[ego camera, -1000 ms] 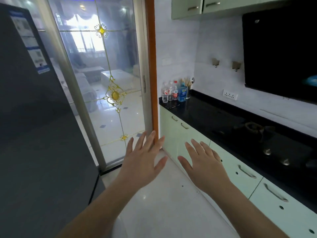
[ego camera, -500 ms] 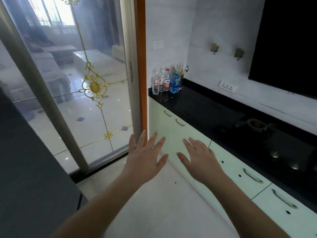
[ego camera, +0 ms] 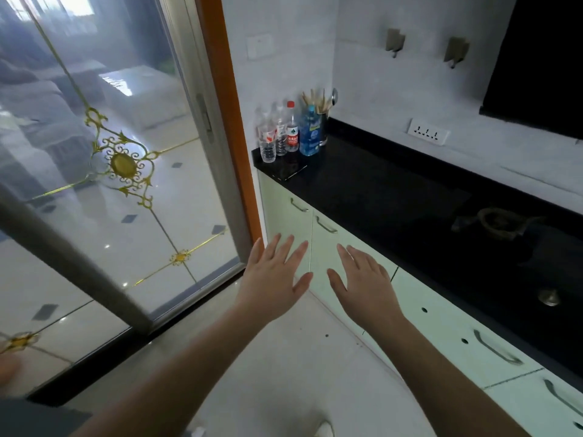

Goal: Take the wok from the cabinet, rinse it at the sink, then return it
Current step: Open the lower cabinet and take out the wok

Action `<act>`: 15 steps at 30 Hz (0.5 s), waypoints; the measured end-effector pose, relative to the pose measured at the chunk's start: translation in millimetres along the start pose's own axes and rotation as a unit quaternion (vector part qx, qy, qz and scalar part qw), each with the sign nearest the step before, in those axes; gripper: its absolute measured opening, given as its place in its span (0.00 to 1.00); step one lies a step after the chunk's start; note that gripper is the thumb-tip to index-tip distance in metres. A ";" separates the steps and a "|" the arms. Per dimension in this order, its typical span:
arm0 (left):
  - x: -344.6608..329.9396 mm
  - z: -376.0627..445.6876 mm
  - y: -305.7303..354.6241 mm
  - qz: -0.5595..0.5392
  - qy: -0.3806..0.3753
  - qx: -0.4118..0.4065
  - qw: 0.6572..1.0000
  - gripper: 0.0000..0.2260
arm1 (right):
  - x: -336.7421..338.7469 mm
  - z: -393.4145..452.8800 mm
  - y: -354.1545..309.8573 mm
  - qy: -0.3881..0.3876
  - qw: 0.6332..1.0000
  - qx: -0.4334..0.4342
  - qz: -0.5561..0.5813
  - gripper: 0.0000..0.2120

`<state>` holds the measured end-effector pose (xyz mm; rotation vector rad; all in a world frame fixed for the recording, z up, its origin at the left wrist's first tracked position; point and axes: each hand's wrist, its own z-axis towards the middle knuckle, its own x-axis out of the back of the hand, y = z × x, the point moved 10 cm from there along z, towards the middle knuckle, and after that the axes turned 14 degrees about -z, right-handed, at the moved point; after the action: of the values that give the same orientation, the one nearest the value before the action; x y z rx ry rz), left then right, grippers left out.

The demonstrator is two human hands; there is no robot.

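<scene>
No wok and no sink show in the head view. My left hand and my right hand are stretched out side by side, palms down, fingers spread, holding nothing. They hover in front of the pale green lower cabinet doors, which are closed and have metal bar handles. The black countertop runs above these doors to the right.
A sliding glass door with gold ornament fills the left, with an orange frame beside the cabinets. Several bottles and a utensil cup stand at the counter's far corner. A gas burner sits in the counter. White floor tiles lie below.
The view has tilted down and moved closer to the cabinets; the dark fridge on the left has left the frame. Both hands stay spread and empty, now nearer the cabinet doors.
</scene>
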<state>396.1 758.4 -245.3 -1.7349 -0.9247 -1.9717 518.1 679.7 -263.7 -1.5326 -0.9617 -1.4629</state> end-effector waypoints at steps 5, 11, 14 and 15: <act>-11.9 48.7 -32.1 -0.006 -0.006 0.027 1.000 0.29 | -27.3 64.6 10.3 -0.024 1.000 0.019 -0.001 0.29; -32.0 96.8 -58.0 -0.016 -0.036 0.043 0.998 0.29 | -45.5 124.9 10.1 -0.035 0.999 0.008 0.009 0.27; -40.1 125.1 -68.3 -0.026 -0.046 0.032 0.998 0.30 | -51.2 153.9 10.3 -0.031 0.999 -0.010 0.015 0.27; -43.6 134.4 -72.4 -0.028 -0.052 0.026 0.998 0.30 | -53.5 162.6 9.2 -0.033 0.999 -0.012 0.015 0.27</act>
<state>456.5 894.6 -300.2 -1.8151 -1.0598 -1.8889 588.8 825.2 -320.6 -1.6151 -0.9586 -1.4166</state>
